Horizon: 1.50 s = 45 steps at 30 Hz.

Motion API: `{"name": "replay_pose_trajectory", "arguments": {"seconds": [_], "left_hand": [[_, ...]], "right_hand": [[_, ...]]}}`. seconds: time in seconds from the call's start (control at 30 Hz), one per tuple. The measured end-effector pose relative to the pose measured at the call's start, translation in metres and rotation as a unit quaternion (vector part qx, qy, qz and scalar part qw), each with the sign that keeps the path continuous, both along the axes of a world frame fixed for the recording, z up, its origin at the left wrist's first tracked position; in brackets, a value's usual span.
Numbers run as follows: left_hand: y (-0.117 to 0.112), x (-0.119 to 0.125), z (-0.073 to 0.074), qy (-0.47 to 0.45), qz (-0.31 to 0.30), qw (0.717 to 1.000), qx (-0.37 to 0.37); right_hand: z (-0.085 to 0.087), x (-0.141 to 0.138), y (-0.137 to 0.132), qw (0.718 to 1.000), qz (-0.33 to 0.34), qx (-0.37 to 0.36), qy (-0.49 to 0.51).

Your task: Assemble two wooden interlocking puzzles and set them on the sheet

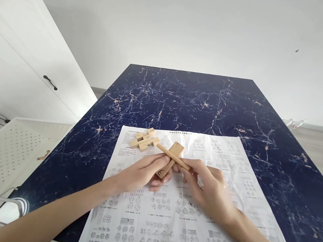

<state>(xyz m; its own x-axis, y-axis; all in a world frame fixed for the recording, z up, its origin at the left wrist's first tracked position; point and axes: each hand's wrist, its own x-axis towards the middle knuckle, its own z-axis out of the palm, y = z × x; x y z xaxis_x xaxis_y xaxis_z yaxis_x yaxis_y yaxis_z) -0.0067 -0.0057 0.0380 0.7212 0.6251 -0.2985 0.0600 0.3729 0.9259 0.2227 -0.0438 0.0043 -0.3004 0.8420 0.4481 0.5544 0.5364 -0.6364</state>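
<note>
Two hands with a wooden block and a stick

The flat wooden block (177,149) is light brown, with a curly black mark like a 3 near one end and short dark lines at the other. A thin, plain wooden stick (172,155) lies slantwise across it. The left hand (139,172) has its fingers wrapped on the block, thumb on top. The right hand (211,190) pinches the stick's end. Both things are above a printed paper sheet (249,170), near some small wooden pieces (146,138), on a dark blue worktop (171,102).
</note>
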Motion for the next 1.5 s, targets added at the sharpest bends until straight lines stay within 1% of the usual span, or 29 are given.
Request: {"name": "replay_pose_trajectory", "arguments": {"seconds": [0.1,0.17,0.23,0.3,0.4,0.5,0.57,0.6,0.63,0.67,0.7,0.77,0.8,0.83,0.9,0.97,1.0,1.1,1.2,1.33,1.4,1.5], "left_hand": [[0.001,0.0,-0.004,-0.043,0.004,0.999,0.03],[0.0,0.0,-0.006,-0.061,0.013,0.997,0.045],[-0.002,0.001,-0.005,-0.044,0.041,0.996,0.065],[-0.006,0.002,-0.003,-0.009,0.078,0.992,0.099],[-0.009,0.003,-0.001,0.015,0.125,0.979,0.16],[-0.009,0.004,-0.001,0.007,0.107,0.975,0.196],[-0.008,0.004,-0.003,0.003,0.093,0.974,0.208],[-0.008,0.004,-0.003,0.002,0.096,0.972,0.212],[-0.008,0.004,-0.003,0.002,0.106,0.971,0.215],[-0.008,0.003,-0.003,0.003,0.118,0.969,0.216],[-0.008,0.003,-0.003,0.004,0.127,0.968,0.215],[-0.008,0.003,-0.002,0.003,0.138,0.969,0.204],[-0.008,0.003,-0.001,0.002,0.141,0.97,0.197],[-0.008,0.003,-0.001,0.0,0.143,0.971,0.19],[-0.008,0.004,0.0,-0.006,0.142,0.973,0.18],[-0.009,0.005,-0.001,-0.006,0.137,0.975,0.173],[-0.009,0.005,-0.001,-0.003,0.134,0.976,0.169],[-0.011,0.006,-0.002,0.004,0.138,0.979,0.152],[-0.01,0.005,-0.004,0.001,0.14,0.98,0.138],[-0.009,0.003,-0.004,-0.003,0.14,0.982,0.13],[-0.008,0.002,-0.004,0.0,0.144,0.98,0.138],[-0.009,0.002,-0.002,0.005,0.145,0.975,0.17]], "right_hand": [[0.005,-0.002,0.002,0.988,-0.038,-0.102,0.105],[0.01,-0.002,0.004,0.971,-0.038,-0.163,0.17],[0.016,0.001,0.007,0.948,-0.01,-0.222,0.229],[0.02,0.004,0.008,0.921,0.033,-0.274,0.274],[0.022,0.006,0.009,0.886,0.097,-0.33,0.309],[0.024,0.005,0.008,0.857,0.145,-0.372,0.325],[0.024,0.003,0.007,0.85,0.162,-0.383,0.324],[0.024,0.003,0.007,0.855,0.161,-0.378,0.317],[0.024,0.002,0.006,0.867,0.148,-0.366,0.303],[0.023,0.002,0.006,0.887,0.12,-0.345,0.282],[0.022,0.002,0.005,0.911,0.077,-0.315,0.255],[0.018,0.002,0.005,0.956,-0.025,-0.228,0.182],[0.014,0.002,0.005,0.972,-0.068,-0.178,0.139],[0.011,0.002,0.005,0.982,-0.096,-0.129,0.096],[0.005,0.001,0.006,0.993,-0.105,-0.053,0.027],[0.0,0.001,0.008,0.997,-0.078,-0.016,-0.013],[-0.001,0.0,0.008,0.998,-0.061,-0.013,-0.026],[-0.004,0.0,0.009,0.997,-0.02,-0.031,-0.061],[-0.006,0.001,0.009,0.996,-0.02,-0.046,-0.072],[-0.008,0.002,0.01,0.995,-0.029,-0.074,-0.053],[-0.008,0.003,0.011,0.995,-0.024,-0.091,-0.036],[-0.007,0.004,0.012,0.995,-0.018,-0.099,-0.014]]}}
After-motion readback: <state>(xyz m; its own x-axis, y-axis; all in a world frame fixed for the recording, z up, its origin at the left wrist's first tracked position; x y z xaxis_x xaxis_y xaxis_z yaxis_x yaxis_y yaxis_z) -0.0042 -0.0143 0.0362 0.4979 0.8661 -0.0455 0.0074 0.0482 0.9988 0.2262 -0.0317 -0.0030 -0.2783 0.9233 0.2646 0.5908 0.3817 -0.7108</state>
